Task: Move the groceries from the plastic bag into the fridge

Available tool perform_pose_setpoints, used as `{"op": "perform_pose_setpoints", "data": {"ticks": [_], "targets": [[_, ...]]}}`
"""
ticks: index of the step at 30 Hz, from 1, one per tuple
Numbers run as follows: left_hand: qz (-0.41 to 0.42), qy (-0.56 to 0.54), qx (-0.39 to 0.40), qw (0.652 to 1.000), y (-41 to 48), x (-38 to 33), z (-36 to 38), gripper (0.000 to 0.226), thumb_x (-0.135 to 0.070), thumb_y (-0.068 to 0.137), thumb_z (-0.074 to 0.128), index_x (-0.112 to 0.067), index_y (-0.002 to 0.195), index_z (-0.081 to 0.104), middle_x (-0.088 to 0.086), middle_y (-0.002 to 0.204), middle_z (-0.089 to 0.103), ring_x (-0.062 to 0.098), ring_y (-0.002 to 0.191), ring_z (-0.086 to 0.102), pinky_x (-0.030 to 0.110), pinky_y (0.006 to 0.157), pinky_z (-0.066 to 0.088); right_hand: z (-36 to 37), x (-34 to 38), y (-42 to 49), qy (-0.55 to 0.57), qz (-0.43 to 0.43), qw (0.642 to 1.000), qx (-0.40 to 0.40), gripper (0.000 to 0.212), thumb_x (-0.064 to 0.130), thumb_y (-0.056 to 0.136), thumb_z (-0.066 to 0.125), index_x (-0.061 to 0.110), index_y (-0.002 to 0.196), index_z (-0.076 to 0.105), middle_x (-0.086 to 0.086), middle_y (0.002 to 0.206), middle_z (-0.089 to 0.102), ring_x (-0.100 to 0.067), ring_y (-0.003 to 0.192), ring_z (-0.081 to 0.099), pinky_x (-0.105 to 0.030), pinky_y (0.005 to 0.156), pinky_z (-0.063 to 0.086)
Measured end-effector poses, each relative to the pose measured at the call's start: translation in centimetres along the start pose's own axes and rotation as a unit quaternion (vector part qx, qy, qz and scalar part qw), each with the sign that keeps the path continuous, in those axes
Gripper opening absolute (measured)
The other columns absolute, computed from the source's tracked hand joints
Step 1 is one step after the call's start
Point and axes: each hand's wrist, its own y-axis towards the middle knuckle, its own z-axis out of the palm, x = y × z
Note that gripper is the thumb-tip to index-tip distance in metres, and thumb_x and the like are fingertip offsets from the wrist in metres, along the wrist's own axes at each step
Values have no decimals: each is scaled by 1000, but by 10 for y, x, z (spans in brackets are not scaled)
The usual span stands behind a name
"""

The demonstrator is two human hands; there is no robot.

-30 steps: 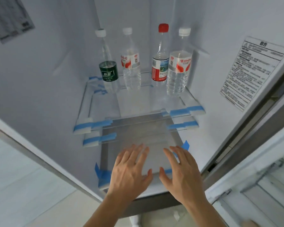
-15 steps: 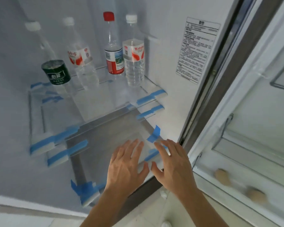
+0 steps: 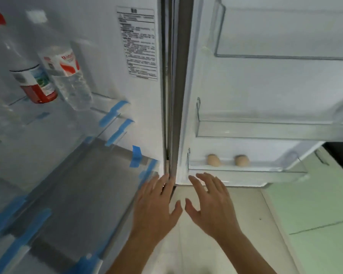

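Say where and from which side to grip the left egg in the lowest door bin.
Probably pinch the left egg across its rounded top, coming from above: the door bin front wall covers its lower part, and the other egg sits apart.

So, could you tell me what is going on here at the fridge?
A person faces an open fridge with both hands held out, fingers spread and holding nothing: the left hand in front of the hinge edge, the right hand just below the lowest door bin. Two eggs lie in that bin, and water bottles stand on the taped glass shelf inside. The plastic bag is not in view, so no grocery is being carried at this moment.
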Motion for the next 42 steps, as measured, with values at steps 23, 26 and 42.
{"op": "perform_pose_setpoints", "data": {"ticks": [23, 26, 42], "targets": [[458, -74, 192, 865, -139, -278, 46, 60, -54, 91, 41, -25, 143, 43, -4, 149, 49, 20, 136, 47, 44, 110, 43, -127, -50, -351, -129, 470, 860, -150, 55, 49, 83, 57, 19, 129, 62, -4, 124, 66, -26, 117, 62, -44, 101, 52], [509, -70, 205, 833, -170, -309, 41, 61, -55, 91, 41, -25, 144, 43, -4, 150, 48, 19, 136, 46, 42, 111, 42, -140, -37, -396, -142, 517, 827, -168, 55, 50, 84, 56, 19, 129, 62, -4, 124, 66, -26, 115, 62, -44, 101, 52], [708, -138, 239, 650, -243, -409, 35, 60, -51, 90, 36, -22, 141, 51, -4, 145, 53, 20, 133, 51, 39, 108, 45, -175, 27, -498, -230, 725, 614, -209, 57, 53, 87, 54, 18, 132, 60, -4, 122, 66, -26, 111, 63, -41, 97, 53]]}}
